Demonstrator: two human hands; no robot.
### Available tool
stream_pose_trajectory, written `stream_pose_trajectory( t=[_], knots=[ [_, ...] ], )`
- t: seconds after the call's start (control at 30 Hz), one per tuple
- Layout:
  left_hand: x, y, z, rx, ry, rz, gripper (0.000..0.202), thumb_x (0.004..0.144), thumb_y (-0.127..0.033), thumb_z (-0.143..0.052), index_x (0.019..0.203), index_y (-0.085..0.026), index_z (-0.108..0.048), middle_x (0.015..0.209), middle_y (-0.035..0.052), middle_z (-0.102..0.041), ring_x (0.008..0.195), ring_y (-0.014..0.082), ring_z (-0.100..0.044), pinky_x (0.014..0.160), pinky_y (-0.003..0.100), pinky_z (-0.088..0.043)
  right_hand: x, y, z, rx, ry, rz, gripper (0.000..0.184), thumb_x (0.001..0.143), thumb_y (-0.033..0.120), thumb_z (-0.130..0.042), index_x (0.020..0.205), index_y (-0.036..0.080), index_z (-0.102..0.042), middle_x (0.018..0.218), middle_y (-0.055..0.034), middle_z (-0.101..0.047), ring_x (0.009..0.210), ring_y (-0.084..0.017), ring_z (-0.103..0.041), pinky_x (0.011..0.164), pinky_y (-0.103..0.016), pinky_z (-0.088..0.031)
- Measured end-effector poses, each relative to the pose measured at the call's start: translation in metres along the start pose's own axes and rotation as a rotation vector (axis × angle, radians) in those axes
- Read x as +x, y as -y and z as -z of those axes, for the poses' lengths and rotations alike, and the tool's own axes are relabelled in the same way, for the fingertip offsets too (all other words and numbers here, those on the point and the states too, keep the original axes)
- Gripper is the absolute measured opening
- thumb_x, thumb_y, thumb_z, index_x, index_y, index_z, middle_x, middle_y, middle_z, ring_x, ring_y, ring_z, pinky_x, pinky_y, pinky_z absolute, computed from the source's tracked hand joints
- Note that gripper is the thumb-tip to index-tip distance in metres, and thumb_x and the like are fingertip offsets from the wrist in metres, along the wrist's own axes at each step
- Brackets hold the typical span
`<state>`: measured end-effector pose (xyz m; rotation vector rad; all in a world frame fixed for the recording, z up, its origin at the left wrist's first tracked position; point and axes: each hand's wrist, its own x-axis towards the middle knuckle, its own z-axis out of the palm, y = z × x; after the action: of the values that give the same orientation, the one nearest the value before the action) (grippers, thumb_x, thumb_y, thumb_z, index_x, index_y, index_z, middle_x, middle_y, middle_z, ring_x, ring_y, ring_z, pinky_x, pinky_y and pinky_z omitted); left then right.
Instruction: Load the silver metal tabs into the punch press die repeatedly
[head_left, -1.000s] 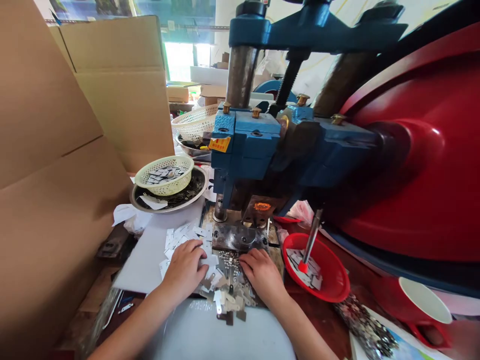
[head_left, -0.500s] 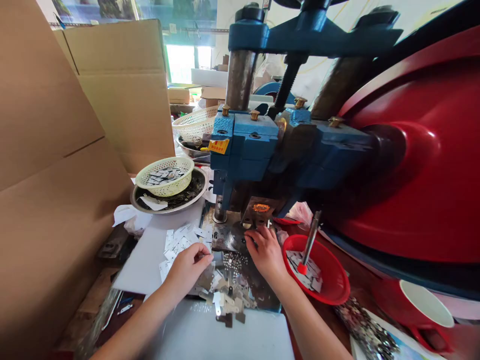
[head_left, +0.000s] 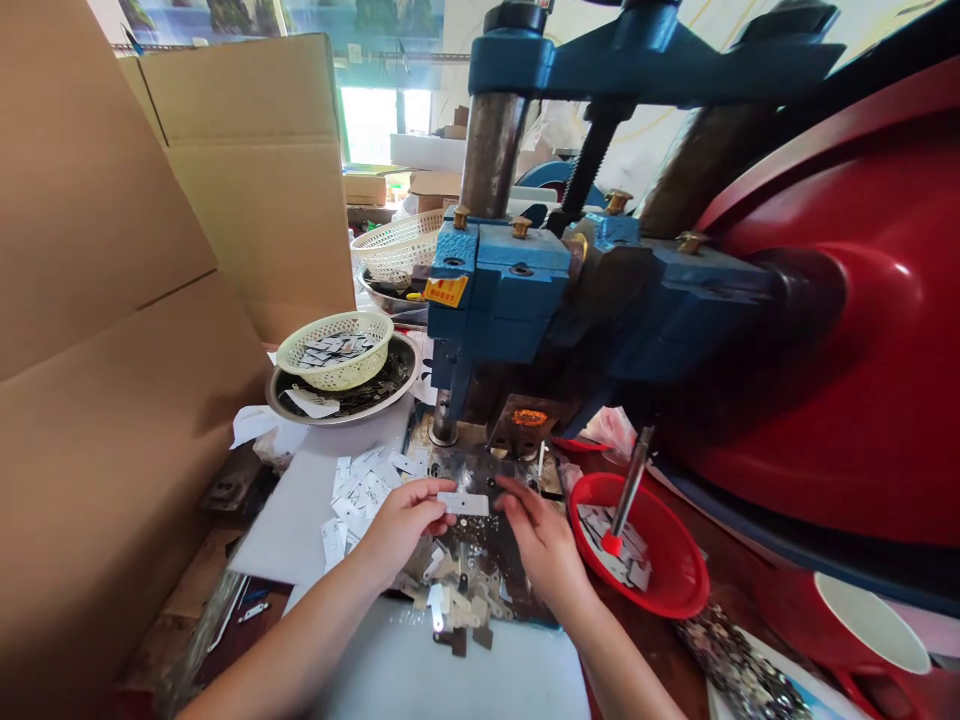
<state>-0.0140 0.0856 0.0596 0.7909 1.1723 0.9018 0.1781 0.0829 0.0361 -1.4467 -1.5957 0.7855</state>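
Observation:
My left hand (head_left: 409,520) is closed, thumb and fingers pinching the left end of a flat silver metal plate (head_left: 465,503) with small holes. It holds this plate level in front of the steel die (head_left: 469,470) of a blue press (head_left: 495,290). My right hand (head_left: 544,535) is just right of the plate, fingers apart and slightly blurred; I see nothing in it. Below the hands lie loose metal pieces (head_left: 457,605) and small round slugs. A pile of similar flat plates (head_left: 367,490) spreads left of the die on a white sheet.
To the right stands a red bowl (head_left: 694,570) with plates and a red-tipped metal rod (head_left: 634,480). A pale basket (head_left: 337,375) of plates rests on a metal pan (head_left: 401,385) at the left. Cardboard (head_left: 255,200) walls the left; a large red wheel (head_left: 862,350) fills the right.
My left hand has moved right and up from beside the pile, and the plate now shows in its fingers. My right hand has drawn back slightly from the die.

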Motion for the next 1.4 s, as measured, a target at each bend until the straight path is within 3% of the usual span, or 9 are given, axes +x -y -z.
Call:
stream_pose_trajectory(
  t=[0.13,0.23,0.4,0.6,0.83,0.97,1.17,1.27,1.4],
  knots=[
    [0.001,0.005,-0.005,0.046,0.036,-0.055,0.023,0.067,-0.019,-0.06,0.089,-0.016,-0.068,0.077,0.003,-0.069,0.077,0.017,-0.064,0.076,0.03,-0.048,-0.01,0.017,-0.013,0.614,0.229,-0.429,0.05,0.083,0.06,-0.044,0.1,0.017,-0.062,0.062,-0.0027,-0.063,0.052,-0.014,-0.055,0.049,-0.024,-0.043],
    [0.0,0.009,-0.005,0.061,0.061,-0.094,0.025,0.063,-0.016,-0.059,0.086,-0.015,-0.069,0.087,0.0047,-0.069,0.084,0.0184,-0.062,0.081,0.031,-0.046,-0.01,0.021,-0.016,0.737,0.166,-0.477,0.036,0.072,0.05,-0.065,0.084,0.017,-0.062,0.065,-0.001,-0.063,0.056,-0.011,-0.056,0.054,-0.022,-0.044],
    [0.002,0.012,-0.006,0.088,0.112,-0.135,0.044,0.067,-0.018,-0.06,0.111,-0.018,-0.061,0.081,0.0018,-0.065,0.077,0.0162,-0.06,0.073,0.028,-0.045,-0.009,0.012,-0.013,0.459,0.069,-0.289,0.035,0.072,0.043,-0.065,0.098,0.019,-0.064,0.077,-0.0027,-0.066,0.069,-0.017,-0.06,0.066,-0.03,-0.049],
    [0.007,0.008,-0.014,0.375,-0.01,-0.269,0.034,0.072,-0.025,-0.061,0.106,-0.02,-0.064,0.079,0.0006,-0.063,0.073,0.0161,-0.057,0.071,0.029,-0.045,-0.008,0.006,-0.008,0.145,0.016,-0.133,0.03,0.077,0.043,-0.057,0.096,0.023,-0.068,0.096,-0.0066,-0.069,0.09,-0.024,-0.062,0.084,-0.037,-0.047],
    [0.002,0.008,-0.013,0.353,0.046,-0.457,0.01,0.073,-0.018,-0.058,0.077,-0.019,-0.067,0.093,0.0045,-0.063,0.092,0.0191,-0.059,0.083,0.03,-0.045,-0.011,0.014,-0.005,0.505,0.067,-0.287,0.033,0.072,0.047,-0.064,0.092,0.021,-0.064,0.081,-0.0038,-0.066,0.072,-0.019,-0.063,0.068,-0.032,-0.052],
    [-0.004,0.012,-0.01,0.38,0.018,-0.521,0.011,0.073,-0.015,-0.057,0.075,-0.02,-0.067,0.103,0.0058,-0.06,0.103,0.0207,-0.055,0.088,0.032,-0.043,-0.016,0.021,-0.007,0.578,-0.007,-0.195,0.03,0.07,0.042,-0.069,0.09,0.021,-0.063,0.082,-0.0027,-0.066,0.078,-0.017,-0.061,0.074,-0.03,-0.05],
    [-0.008,0.013,-0.007,0.351,0.076,-0.552,0.016,0.074,-0.012,-0.055,0.083,-0.02,-0.065,0.1,0.0053,-0.059,0.1,0.0197,-0.055,0.085,0.03,-0.044,-0.021,0.021,-0.009,0.512,-0.029,-0.11,0.029,0.074,0.037,-0.066,0.098,0.021,-0.062,0.086,-0.0048,-0.068,0.079,-0.017,-0.063,0.073,-0.029,-0.052],
    [-0.007,0.015,-0.006,0.318,0.07,-0.548,0.016,0.072,-0.011,-0.055,0.083,-0.019,-0.065,0.099,0.0048,-0.06,0.099,0.0196,-0.055,0.083,0.03,-0.044,-0.022,0.019,-0.007,0.303,-0.01,0.047,0.025,0.081,0.032,-0.059,0.103,0.022,-0.065,0.091,-0.0061,-0.068,0.083,-0.018,-0.064,0.075,-0.03,-0.052],
    [-0.004,0.019,-0.006,0.284,0.035,-0.544,0.018,0.071,-0.01,-0.056,0.083,-0.019,-0.065,0.097,0.0044,-0.061,0.098,0.0198,-0.056,0.082,0.029,-0.044,-0.023,0.019,-0.004,0.059,0.02,0.31,0.019,0.086,0.025,-0.051,0.092,0.025,-0.069,0.09,-0.0052,-0.067,0.084,-0.016,-0.063,0.074,-0.028,-0.052]
  ],
)
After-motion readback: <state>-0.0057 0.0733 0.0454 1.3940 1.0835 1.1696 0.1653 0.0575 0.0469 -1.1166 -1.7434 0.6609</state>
